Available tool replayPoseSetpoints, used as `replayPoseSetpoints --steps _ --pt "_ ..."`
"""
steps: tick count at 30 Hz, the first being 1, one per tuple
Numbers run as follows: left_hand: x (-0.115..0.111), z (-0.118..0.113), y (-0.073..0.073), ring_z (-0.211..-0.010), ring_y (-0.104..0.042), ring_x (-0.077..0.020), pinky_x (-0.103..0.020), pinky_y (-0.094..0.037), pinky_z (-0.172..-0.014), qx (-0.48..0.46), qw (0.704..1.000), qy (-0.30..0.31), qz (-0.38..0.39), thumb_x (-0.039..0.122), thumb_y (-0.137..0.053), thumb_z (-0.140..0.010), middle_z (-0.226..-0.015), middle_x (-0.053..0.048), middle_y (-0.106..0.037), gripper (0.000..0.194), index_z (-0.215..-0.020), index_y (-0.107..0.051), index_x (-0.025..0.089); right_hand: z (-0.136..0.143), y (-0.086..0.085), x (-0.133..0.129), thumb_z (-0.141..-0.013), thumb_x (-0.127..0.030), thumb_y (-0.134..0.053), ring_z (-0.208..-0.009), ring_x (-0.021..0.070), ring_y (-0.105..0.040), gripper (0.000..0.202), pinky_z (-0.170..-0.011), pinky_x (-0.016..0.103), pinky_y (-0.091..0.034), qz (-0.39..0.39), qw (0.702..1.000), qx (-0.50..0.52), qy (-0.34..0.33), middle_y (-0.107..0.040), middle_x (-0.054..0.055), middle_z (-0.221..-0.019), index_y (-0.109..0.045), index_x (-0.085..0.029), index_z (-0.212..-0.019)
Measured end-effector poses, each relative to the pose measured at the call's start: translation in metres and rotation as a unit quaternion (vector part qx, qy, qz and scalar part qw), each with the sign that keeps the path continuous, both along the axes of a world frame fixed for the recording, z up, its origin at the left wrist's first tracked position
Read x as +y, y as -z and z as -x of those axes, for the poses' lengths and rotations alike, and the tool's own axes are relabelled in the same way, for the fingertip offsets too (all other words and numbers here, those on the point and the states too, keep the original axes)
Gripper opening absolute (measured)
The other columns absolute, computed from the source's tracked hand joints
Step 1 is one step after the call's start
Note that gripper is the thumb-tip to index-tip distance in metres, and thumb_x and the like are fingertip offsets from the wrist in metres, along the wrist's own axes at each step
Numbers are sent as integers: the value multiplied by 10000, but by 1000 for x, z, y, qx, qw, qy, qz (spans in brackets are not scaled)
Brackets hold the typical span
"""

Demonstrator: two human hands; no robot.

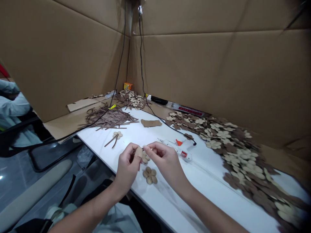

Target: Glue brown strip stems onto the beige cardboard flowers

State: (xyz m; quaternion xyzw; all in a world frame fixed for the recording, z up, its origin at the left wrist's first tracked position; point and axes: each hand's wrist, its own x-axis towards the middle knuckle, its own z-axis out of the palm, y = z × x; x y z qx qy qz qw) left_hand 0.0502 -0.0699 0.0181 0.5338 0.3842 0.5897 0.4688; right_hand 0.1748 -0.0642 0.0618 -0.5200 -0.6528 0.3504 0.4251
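Note:
My left hand (pixel 130 161) is closed, with a tan wrap on its thumb, and appears to pinch a small beige flower (pixel 145 158) that shows between the hands. My right hand (pixel 164 157) is closed too, its fingertips pressed together beside the left thumb; what they hold is too small to make out. Just below, another beige flower (pixel 150 175) lies on the white table (pixel 165 200). Farther left, a beige flower with two brown strips (pixel 116 137) lies near the table edge. A glue gun (pixel 183 154) with a clear body and red switch rests beyond my right hand.
A heap of thin brown strips (pixel 107 116) lies at the back left. Brown and beige flower cutouts (pixel 225 139) spread along the right side, with more cutouts (pixel 131 98) in the corner. A black cable (pixel 141 58) hangs down onto the table. Cardboard walls (pixel 206 71) enclose the back.

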Motion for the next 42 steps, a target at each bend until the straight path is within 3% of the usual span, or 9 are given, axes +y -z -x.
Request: replayPoseSetpoints --steps 5,9,12,15,19,27,37,42 --pt "14 17 4 -507 -384 -73 -187 -309 -496 118 993 15 -3 279 -458 -867 -576 63 -437 192 -700 -438 186 -16 4 13 -861 -403 -443 -579 117 -495 285 -539 227 -365 31 994 -99 -44 -578 -20 -665 -651 -208 -837" --pt "40 30 7 -526 -426 -93 -196 -318 -510 244 963 114 7 262 -452 -829 -558 54 -471 142 -719 -485 180 -30 20 19 -781 -338 -530 -646 135 -549 215 -597 252 -400 59 972 -228 -14 -635 4 -890 -638 -248 -944" --pt "58 30 8 -508 -447 -101 -199 -324 -499 280 943 179 13 229 -487 -774 -523 48 -499 118 -680 -527 170 -32 31 19 -762 -352 -537 -590 120 -524 211 -565 252 -388 70 970 -232 -11 -627 -7 -915 -617 -256 -932" --pt "65 27 7 -510 -460 -104 -198 -328 -500 303 930 205 17 199 -494 -739 -519 42 -516 113 -643 -544 165 -31 36 19 -772 -331 -504 -577 119 -503 157 -546 245 -362 78 981 -179 -12 -630 -20 -817 -622 -237 -816" --pt "62 23 4 -515 -463 -101 -191 -328 -493 309 928 208 25 183 -471 -734 -536 41 -522 119 -666 -566 163 -29 37 23 -764 -350 -513 -605 137 -524 210 -556 248 -369 121 986 -114 -22 -633 -2 -702 -646 -196 -716" --pt "54 20 4 -489 -441 -85 -180 -332 -487 306 931 198 41 201 -465 -757 -543 54 -508 130 -679 -563 168 -28 40 26 -736 -364 -545 -641 136 -567 233 -587 232 -406 178 983 -43 -32 -662 21 -715 -652 -160 -699" --pt "65 23 9 -574 -510 -117 -194 -361 -517 339 920 195 40 251 -528 -724 -612 28 -582 118 -690 -601 165 -29 38 27 -715 -338 -538 -584 119 -517 189 -527 222 -362 163 984 -67 -34 -615 -2 -665 -621 -170 -686" --pt "63 21 8 -610 -519 -135 -212 -363 -552 367 915 164 24 245 -520 -715 -629 13 -599 120 -677 -601 165 -28 38 26 -725 -324 -532 -583 118 -516 174 -527 220 -359 138 985 -99 -33 -607 -13 -645 -619 -181 -677"
